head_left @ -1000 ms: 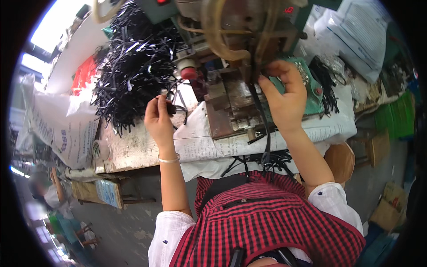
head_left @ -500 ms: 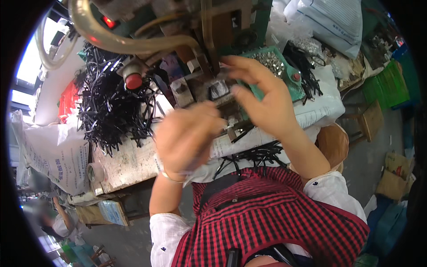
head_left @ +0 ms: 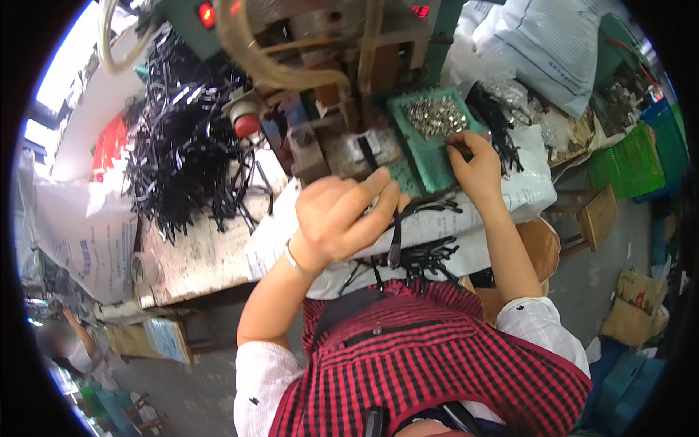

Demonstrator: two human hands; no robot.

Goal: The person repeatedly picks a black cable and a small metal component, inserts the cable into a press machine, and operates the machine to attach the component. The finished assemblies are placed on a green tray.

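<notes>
- Since half a second ago, both hands have drawn apart: then they met close together in front of the machine, now the left hand (head_left: 342, 218) is lifted toward the camera and the right hand (head_left: 477, 166) has gone out to the green tray (head_left: 419, 164).
- Left hand: fingers curled together and closed on a black strap (head_left: 397, 233), whose free end hangs down past the table edge (head_left: 218, 255); a thin bracelet sits on the wrist.
- Right hand: it rests on the right edge of the green tray, fingertips pinched together around something small and dark; what it is cannot be told at this size.
- Inside the tray, at its far end, lies a heap of small shiny metal pieces (head_left: 435, 115), just beyond the right hand.
- More black straps lie on the white sheet between the two hands and spill over the near edge of the table above the red checked apron (head_left: 437, 357).
- A big tangled pile of black straps (head_left: 186, 156) covers the left part of the table, well apart from both hands.
- Behind the hands stands the machine (head_left: 342, 65), with yellowish hoses, a red knob (head_left: 246, 124) on its left and red lights on top.
- White sacks (head_left: 553, 44) lie to the right behind the tray, and green crates (head_left: 633, 160) stand on the floor further right.
</notes>
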